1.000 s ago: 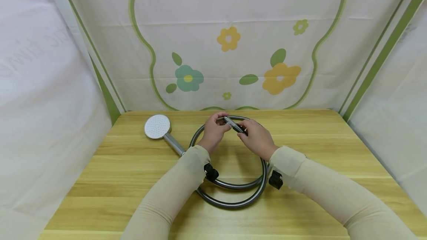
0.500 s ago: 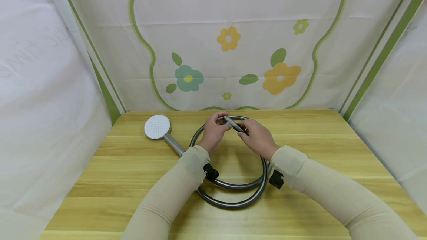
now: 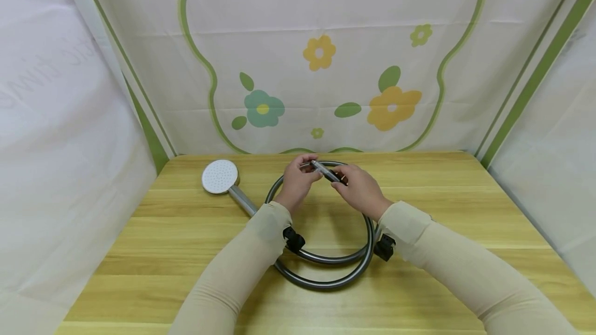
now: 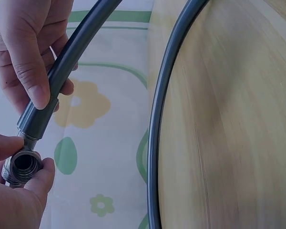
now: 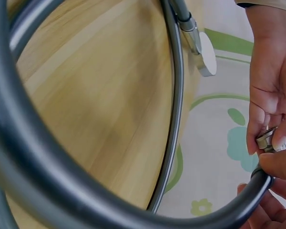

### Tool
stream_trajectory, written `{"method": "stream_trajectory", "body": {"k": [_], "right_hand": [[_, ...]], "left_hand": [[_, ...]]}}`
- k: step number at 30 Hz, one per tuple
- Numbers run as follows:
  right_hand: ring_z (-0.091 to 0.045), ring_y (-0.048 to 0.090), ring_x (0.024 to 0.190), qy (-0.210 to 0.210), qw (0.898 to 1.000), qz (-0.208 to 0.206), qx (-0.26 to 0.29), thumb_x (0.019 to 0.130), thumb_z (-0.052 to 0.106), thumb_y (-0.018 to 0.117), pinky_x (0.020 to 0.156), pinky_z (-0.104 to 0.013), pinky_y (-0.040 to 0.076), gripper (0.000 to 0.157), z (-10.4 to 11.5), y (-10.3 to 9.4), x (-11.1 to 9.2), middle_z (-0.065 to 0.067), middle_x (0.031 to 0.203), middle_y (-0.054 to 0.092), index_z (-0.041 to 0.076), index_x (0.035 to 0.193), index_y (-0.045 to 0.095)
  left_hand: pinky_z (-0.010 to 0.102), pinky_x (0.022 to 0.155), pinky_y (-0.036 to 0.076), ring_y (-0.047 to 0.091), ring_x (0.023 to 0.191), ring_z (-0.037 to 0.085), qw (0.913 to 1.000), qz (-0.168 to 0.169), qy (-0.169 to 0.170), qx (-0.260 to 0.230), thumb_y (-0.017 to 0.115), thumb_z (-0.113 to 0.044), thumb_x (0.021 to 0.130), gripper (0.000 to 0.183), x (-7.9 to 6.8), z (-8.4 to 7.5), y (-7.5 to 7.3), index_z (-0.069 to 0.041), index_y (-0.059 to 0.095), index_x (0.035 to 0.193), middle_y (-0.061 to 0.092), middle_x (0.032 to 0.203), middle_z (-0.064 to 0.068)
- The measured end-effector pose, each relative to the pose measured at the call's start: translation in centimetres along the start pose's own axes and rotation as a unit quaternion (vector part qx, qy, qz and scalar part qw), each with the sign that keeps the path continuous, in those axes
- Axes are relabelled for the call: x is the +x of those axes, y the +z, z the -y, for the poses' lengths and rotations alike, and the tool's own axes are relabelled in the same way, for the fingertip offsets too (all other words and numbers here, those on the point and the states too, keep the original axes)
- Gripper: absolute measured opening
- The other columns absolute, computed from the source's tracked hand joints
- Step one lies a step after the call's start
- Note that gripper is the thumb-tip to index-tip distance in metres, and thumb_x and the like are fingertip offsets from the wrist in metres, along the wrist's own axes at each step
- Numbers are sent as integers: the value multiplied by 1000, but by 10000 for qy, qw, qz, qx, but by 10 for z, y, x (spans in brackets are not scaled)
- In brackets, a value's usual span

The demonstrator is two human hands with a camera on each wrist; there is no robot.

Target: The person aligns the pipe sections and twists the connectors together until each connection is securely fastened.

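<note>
A grey shower hose (image 3: 326, 284) lies in loops on the wooden table, and its free end is raised between the two hands. My left hand (image 3: 297, 184) pinches the metal threaded nut (image 4: 23, 167) at that end; the nut's open mouth and inner threads show in the left wrist view. With thumb and fingers my right hand (image 3: 360, 190) grips the hose's end sleeve (image 4: 35, 119) just behind the nut. The shower head (image 3: 220, 177), with its white round face up, rests at the left, its silver handle (image 3: 242, 200) running toward the hose. My left forearm covers where handle and hose meet.
The wooden table (image 3: 442, 273) reaches back to a white cloth wall (image 3: 288, 9) printed with flowers. White cloth also hangs at left (image 3: 51, 169) and right (image 3: 554, 133). Black wrist cameras hang under both wrists, close to the hose loops.
Both hands keep their hold on the hose end and nut. The right hand and wrist have shifted only slightly. The shower head has stayed put.
</note>
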State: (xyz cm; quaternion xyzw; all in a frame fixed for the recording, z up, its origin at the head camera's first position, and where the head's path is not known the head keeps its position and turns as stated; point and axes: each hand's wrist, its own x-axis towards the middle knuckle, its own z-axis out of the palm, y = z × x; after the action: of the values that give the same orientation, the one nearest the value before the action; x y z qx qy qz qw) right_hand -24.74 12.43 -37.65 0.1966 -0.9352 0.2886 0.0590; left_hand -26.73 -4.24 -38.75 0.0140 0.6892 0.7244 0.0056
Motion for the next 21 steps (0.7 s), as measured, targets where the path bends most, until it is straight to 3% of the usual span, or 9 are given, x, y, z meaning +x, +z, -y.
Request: {"method": "stream_trajectory", "body": {"k": [21], "right_hand": [[-21, 62, 82, 115, 9991, 74, 407, 93, 14, 65, 64, -34, 50, 28, 1, -1, 3, -10, 99, 64, 3, 119, 63]], "left_hand": [[37, 91, 51, 58, 112, 24, 9999, 159, 31, 47, 65, 8, 86, 42, 1, -2, -3, -7, 59, 125, 56, 128, 15]]}}
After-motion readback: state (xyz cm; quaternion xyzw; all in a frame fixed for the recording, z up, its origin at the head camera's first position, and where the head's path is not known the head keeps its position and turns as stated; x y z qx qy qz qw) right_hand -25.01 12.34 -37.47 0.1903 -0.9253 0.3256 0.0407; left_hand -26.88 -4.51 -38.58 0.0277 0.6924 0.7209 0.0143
